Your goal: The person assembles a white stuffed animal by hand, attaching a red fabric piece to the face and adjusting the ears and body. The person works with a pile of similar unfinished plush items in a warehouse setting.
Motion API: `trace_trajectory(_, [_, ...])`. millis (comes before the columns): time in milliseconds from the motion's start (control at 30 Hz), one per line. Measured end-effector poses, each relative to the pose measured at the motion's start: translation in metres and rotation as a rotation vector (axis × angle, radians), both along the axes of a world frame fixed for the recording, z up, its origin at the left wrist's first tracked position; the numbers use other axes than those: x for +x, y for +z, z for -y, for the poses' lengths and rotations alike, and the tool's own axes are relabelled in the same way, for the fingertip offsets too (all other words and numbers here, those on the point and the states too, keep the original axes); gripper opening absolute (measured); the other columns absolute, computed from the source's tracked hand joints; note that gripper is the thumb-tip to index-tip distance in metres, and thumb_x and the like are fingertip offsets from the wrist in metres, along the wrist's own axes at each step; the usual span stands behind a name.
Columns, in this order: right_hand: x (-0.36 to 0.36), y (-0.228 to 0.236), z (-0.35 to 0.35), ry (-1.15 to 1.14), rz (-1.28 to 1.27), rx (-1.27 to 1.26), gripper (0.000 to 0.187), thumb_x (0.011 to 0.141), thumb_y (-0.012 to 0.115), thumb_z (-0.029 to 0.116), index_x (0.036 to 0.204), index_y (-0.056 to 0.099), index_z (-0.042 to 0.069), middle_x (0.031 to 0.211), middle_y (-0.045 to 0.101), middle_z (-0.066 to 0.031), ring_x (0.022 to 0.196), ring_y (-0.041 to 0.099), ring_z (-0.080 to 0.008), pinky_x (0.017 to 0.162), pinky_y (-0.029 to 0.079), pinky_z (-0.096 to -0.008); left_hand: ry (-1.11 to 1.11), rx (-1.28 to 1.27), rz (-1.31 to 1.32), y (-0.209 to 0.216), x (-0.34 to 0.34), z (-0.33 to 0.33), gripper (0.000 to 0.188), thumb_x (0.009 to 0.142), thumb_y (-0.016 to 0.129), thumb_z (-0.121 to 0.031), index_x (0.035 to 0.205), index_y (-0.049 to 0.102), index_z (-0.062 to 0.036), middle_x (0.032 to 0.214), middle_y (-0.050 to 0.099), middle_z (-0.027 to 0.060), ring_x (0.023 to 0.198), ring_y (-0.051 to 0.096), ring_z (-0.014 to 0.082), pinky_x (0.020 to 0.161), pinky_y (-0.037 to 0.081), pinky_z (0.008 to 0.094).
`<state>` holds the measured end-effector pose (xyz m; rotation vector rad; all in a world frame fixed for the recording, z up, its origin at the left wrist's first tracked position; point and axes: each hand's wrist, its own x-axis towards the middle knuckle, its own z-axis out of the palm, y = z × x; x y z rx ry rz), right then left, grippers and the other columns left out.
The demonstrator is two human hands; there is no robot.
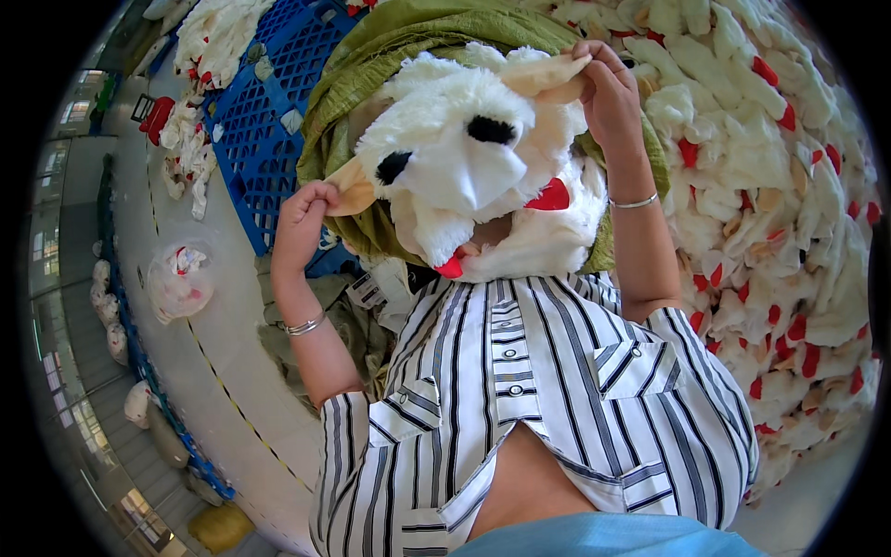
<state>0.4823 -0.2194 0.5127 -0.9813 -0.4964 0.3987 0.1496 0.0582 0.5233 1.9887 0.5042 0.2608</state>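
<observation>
Stretched between my hands is an unstuffed plush animal skin (445, 130), white and fluffy, with black eye patches, tan ears and red pieces. My left hand (304, 215) pinches the ear on the left side. The opposite ear, higher up on the right, is gripped by my right hand (608, 88). Below the face, more white plush with red tips hangs in folds toward my striped shirt. An olive-green sack (362, 70) lies open behind and around the plush skin, its contents mostly hidden.
A large heap of similar white plush skins (761, 186) with red parts fills the right side. On the left stand blue plastic pallets (264, 121) with more plush pieces (218, 37) on top. A clear plastic bag (181, 278) sits on the pale floor (232, 353).
</observation>
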Motion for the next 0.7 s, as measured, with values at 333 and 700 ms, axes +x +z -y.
trace_trajectory(333, [-0.012, 0.028, -0.025, 0.098, 0.187, -0.123, 0.012, 0.096, 0.051, 0.009, 0.096, 0.059, 0.001, 0.088, 0.061, -0.0019, 0.081, 0.054, -0.0068, 0.075, 0.045, -0.0221, 0.085, 0.362, 0.464, 0.051, 0.102, 0.064, 0.041, 0.086, 0.071, -0.024, 0.115, 0.059, 0.0031, 0.126, 0.056, 0.0165, 0.117, 0.055, 0.0244, 0.102, 0.041, 0.0327])
trace_trajectory(700, [-0.033, 0.085, -0.031, -0.323, 0.513, 0.034, 0.018, 0.1, 0.057, 0.019, 0.101, 0.063, 0.002, 0.09, 0.062, 0.0012, 0.077, 0.054, -0.0039, 0.069, 0.044, -0.0191, -0.001, -0.08, 0.09, 0.033, 0.153, 0.105, 0.038, 0.094, 0.062, -0.033, 0.079, 0.065, 0.0018, 0.062, 0.059, 0.0004, 0.059, 0.052, 0.0047, 0.054, 0.043, 0.0251])
